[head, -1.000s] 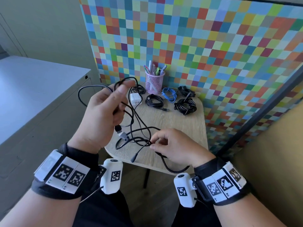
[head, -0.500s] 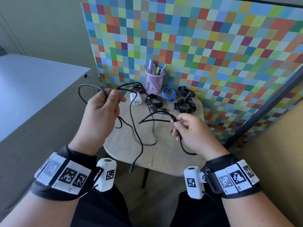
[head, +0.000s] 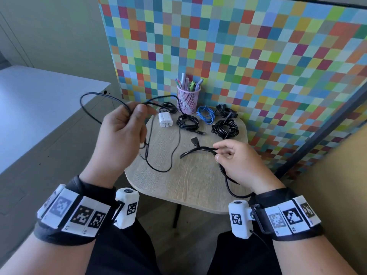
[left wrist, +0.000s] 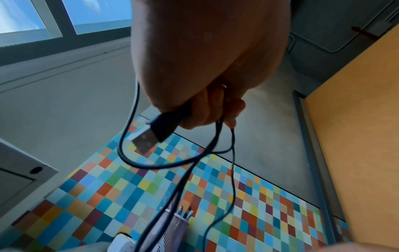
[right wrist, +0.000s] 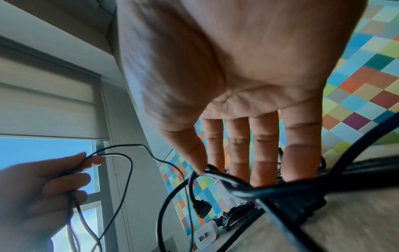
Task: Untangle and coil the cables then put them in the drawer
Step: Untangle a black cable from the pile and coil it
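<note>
My left hand [head: 127, 126] is raised over the table's left edge. It grips gathered loops of a thin black cable [head: 91, 93] and its USB plug [left wrist: 151, 134]. The rest of that cable trails down onto the table. My right hand [head: 238, 161] is low over the table's right side. Its thumb and forefinger pinch a thicker black cable [head: 200, 149], the other fingers fairly straight. That cable's connector [head: 195, 141] points away from me, and its tail runs under my right wrist. In the right wrist view the thick cable [right wrist: 280, 191] crosses under the fingertips.
The small wooden table [head: 188, 181] holds a pink mesh pen cup [head: 187, 101], a white charger [head: 165, 119], two coiled black cables [head: 187, 123] [head: 225, 129], a blue coil [head: 205, 114] and black bundles at the back. A grey cabinet [head: 39, 106] stands left, a chequered panel behind.
My right hand moved right and away from the front edge, drawing the thick cable out of the tangle. The thin cable's end no longer hangs over the front edge.
</note>
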Available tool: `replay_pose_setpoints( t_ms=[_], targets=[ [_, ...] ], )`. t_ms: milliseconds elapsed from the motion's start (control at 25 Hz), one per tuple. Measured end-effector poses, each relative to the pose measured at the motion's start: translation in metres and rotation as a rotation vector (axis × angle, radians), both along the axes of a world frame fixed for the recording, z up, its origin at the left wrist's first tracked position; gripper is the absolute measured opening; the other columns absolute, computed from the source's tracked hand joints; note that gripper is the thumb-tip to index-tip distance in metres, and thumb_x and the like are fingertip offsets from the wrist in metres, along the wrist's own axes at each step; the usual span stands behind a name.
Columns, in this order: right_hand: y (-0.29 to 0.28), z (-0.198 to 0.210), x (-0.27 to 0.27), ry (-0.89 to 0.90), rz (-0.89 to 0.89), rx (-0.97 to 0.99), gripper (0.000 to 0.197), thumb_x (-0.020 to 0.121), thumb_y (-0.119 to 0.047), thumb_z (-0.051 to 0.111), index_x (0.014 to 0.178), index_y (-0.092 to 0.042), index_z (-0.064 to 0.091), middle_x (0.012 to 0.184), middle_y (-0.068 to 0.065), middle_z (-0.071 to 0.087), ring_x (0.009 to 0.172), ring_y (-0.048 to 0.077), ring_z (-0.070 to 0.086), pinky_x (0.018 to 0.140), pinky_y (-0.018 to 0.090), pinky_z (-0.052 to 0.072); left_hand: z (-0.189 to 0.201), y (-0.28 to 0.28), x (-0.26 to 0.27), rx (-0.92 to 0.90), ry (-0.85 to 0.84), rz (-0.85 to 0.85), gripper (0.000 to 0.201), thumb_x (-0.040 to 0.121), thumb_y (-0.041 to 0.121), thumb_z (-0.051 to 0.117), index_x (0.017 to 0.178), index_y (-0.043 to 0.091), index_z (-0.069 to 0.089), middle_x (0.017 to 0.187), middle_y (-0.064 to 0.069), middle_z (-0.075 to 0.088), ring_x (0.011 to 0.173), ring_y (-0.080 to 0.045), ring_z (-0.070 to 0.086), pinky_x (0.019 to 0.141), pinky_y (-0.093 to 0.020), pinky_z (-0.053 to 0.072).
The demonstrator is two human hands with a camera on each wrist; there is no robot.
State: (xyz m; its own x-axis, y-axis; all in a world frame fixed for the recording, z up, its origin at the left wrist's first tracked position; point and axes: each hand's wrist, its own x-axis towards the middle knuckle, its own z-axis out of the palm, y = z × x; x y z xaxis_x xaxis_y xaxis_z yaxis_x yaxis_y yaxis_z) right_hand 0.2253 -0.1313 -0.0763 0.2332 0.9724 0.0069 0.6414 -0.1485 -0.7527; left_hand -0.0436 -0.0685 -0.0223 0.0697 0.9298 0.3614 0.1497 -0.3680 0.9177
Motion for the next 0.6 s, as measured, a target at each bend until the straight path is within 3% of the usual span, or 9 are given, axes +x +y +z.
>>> replay_pose_setpoints(
  t_ms=[160,320,400,480,560,600],
  targets=[
    [-0.001,0.008,-0.014,0.030,0.008,0.196,0.039,0.097,-0.017,0.067,0.131,-0.036,0.064,0.124,-0.020,0.065,0.100,-0.002,0.066,0.090,0.022,0.053,-0.004,-0.012,0.014,-0.037,0.169,-0.246,0.027,0.106,0.032,0.052,0.097,0.020,0.075,0.057,-0.001,0.054,0.048,-0.011,0.041,0.050,-0.018,0.036],
    [-0.005,0.019,-0.034,0.211,0.199,0.355,0.068,0.095,-0.011,0.073,0.146,-0.049,0.047,0.149,-0.018,0.049,0.102,0.008,0.070,0.085,0.020,0.056,-0.002,-0.021,0.022,-0.130,0.318,-0.467,0.051,0.100,0.060,0.039,0.095,0.026,0.077,0.063,-0.001,0.063,0.051,-0.008,0.044,0.056,-0.019,0.037],
    [0.000,0.016,-0.039,0.164,0.286,0.397,0.047,0.094,-0.008,0.075,0.131,-0.035,0.067,0.137,-0.015,0.060,0.103,0.009,0.069,0.085,0.013,0.051,-0.001,-0.022,0.023,-0.124,0.362,-0.483,0.058,0.105,0.054,0.032,0.091,0.022,0.079,0.067,0.000,0.068,0.051,-0.003,0.046,0.056,-0.016,0.036],
    [0.005,0.014,-0.041,0.118,0.264,0.415,0.022,0.092,-0.004,0.074,0.105,-0.019,0.079,0.115,-0.011,0.070,0.104,0.008,0.068,0.088,0.017,0.052,0.000,-0.020,0.021,-0.106,0.398,-0.393,0.057,0.109,0.044,0.033,0.086,0.021,0.080,0.069,0.007,0.071,0.048,-0.001,0.048,0.052,-0.014,0.035],
    [0.006,0.013,-0.036,0.114,0.170,0.394,0.027,0.091,0.003,0.068,0.099,-0.021,0.079,0.107,-0.012,0.072,0.096,0.006,0.068,0.085,0.023,0.056,0.001,-0.017,0.016,-0.079,0.445,-0.272,0.052,0.109,0.041,0.039,0.083,0.024,0.079,0.071,0.011,0.073,0.044,-0.004,0.046,0.050,-0.015,0.035],
    [0.006,0.014,-0.032,0.097,0.125,0.372,0.036,0.091,0.006,0.062,0.102,-0.025,0.078,0.105,-0.015,0.071,0.088,0.004,0.067,0.079,0.020,0.055,0.001,-0.014,0.013,-0.069,0.462,-0.221,0.050,0.109,0.041,0.042,0.080,0.024,0.079,0.071,0.010,0.073,0.043,-0.005,0.047,0.049,-0.015,0.036]
  ],
)
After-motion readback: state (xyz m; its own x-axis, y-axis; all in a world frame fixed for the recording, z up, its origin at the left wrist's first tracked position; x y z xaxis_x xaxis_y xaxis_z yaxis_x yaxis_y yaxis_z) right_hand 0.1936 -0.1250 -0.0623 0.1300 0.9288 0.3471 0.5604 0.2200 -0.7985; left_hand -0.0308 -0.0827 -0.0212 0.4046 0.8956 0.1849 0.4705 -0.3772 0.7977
